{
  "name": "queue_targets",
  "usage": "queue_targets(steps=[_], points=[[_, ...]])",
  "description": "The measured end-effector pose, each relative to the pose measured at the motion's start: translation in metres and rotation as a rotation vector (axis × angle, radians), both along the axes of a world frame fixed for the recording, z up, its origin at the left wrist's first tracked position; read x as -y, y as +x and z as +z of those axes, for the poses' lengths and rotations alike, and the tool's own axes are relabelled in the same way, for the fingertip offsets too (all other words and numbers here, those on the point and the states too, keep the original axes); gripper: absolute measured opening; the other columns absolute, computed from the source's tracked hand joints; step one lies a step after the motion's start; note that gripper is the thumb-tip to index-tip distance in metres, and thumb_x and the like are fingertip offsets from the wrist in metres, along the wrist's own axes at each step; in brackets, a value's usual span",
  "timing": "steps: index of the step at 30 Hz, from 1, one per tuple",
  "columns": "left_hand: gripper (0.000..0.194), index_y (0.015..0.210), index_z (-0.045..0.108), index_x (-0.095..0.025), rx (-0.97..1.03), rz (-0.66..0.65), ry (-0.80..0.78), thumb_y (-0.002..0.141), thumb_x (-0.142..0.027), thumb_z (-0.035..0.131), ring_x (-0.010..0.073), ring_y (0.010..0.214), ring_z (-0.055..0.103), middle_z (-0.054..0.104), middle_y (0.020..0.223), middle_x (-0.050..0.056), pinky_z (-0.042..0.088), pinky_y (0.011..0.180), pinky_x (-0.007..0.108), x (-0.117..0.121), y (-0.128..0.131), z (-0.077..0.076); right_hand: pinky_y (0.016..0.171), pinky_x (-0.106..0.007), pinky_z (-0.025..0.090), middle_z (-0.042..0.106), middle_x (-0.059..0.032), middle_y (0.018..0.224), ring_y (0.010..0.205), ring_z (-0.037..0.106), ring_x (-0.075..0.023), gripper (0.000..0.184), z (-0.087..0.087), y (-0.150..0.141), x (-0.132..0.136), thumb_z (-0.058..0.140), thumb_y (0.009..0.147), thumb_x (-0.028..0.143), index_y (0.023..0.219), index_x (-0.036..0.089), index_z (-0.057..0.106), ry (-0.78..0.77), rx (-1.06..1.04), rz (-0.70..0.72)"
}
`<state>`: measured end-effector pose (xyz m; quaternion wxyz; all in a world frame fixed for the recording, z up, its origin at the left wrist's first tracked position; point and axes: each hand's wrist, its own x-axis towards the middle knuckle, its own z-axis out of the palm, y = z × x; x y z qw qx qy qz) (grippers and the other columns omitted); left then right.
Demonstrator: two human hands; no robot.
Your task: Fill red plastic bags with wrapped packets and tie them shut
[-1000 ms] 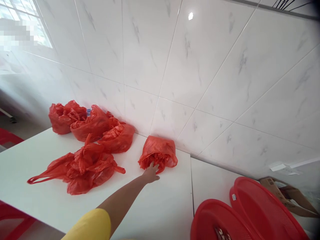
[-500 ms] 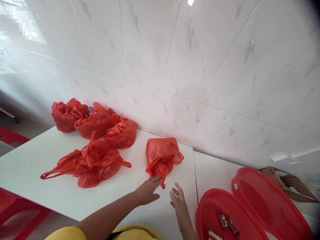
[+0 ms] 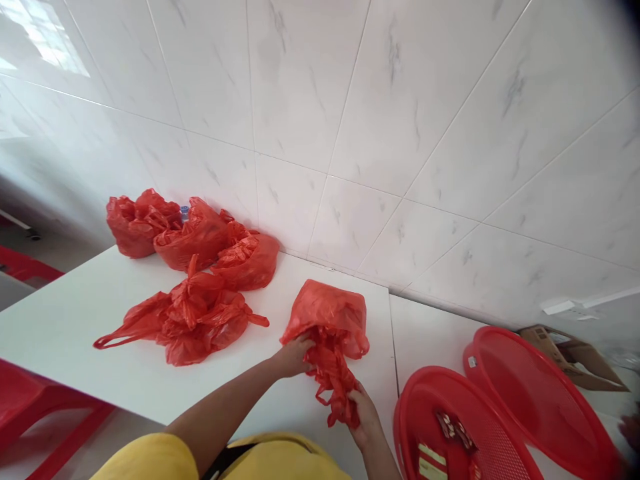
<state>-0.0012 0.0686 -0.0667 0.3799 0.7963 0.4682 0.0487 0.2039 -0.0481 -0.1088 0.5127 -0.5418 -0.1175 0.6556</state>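
A red plastic bag (image 3: 327,307) lies on the white table (image 3: 280,407) before me, its mouth turned toward me. My left hand (image 3: 294,357) is at the left edge of that mouth, fingers closed on the plastic. A crumpled bunch of red plastic bags (image 3: 336,380) trails out of the opening. My right hand (image 3: 364,413) grips the right side of this bunch, with part of it hanging below the fingers. The far fingertips of both hands are partly hidden in the folds.
Several filled red bags (image 3: 195,233) stand against the tiled wall at the left, with a knotted red bag (image 3: 195,320) nearer. To the right are a red basket (image 3: 425,387) with small packets inside, another red basket (image 3: 530,387) and a cardboard box (image 3: 575,353). A red stool (image 3: 45,400) is lower left.
My right hand has moved from beside the bag to the crumpled bunch and closed on it. The bunch has come out toward me. My left hand has taken hold of the bag's edge.
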Motion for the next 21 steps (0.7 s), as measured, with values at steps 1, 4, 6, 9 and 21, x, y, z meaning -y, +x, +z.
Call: queue_targets(steps=[1,4,6,9,21], points=[[0.058,0.129,0.054,-0.02,-0.019,0.033,0.022,0.072,-0.026,0.064,0.0367,0.131,0.04,0.042,0.145,0.014,0.038,0.102,0.049,-0.007,0.005,0.0,0.051,-0.024,0.044,0.066,0.0034,0.065,0.052,0.055,-0.0116,0.03,0.003,0.004,0.008,0.066,0.058,0.019,0.088,0.019,0.064,0.001,-0.071,-0.033],[0.067,0.138,0.043,-0.019,-0.091,0.118,0.073,0.074,-0.023,0.06,0.0441,0.142,0.012,0.021,0.156,0.017,0.016,0.106,0.068,-0.021,0.022,0.006,0.052,-0.024,0.044,0.063,0.0052,0.06,0.05,0.052,-0.0097,0.02,0.011,0.011,0.025,0.071,0.06,0.021,0.078,0.02,0.063,0.025,-0.174,-0.127],[0.062,0.137,0.044,-0.019,-0.117,0.158,0.136,0.076,-0.021,0.058,0.042,0.143,0.008,0.022,0.156,0.017,0.008,0.107,0.07,-0.021,0.03,0.012,0.052,-0.023,0.044,0.063,0.0055,0.06,0.052,0.053,-0.0098,0.018,0.016,0.013,0.029,0.072,0.06,0.02,0.076,0.02,0.064,0.035,-0.16,-0.175],[0.06,0.137,0.044,-0.023,-0.099,0.171,0.25,0.077,-0.018,0.055,0.0375,0.145,0.007,0.027,0.155,0.013,0.005,0.108,0.069,-0.006,0.032,0.02,0.05,-0.022,0.043,0.063,0.0055,0.06,0.051,0.052,-0.0094,0.02,0.024,0.01,0.027,0.07,0.061,0.018,0.08,0.019,0.065,0.069,-0.129,-0.185],[0.038,0.097,0.069,-0.02,0.278,0.181,-0.058,0.069,-0.01,0.045,0.0187,0.08,0.066,0.072,0.086,0.003,0.05,0.076,0.03,0.025,-0.009,0.016,0.054,-0.019,0.052,0.072,0.001,0.076,0.061,0.064,-0.0099,0.022,0.027,0.004,0.002,0.075,0.071,0.025,0.089,0.019,0.065,0.007,-0.189,-0.316]])
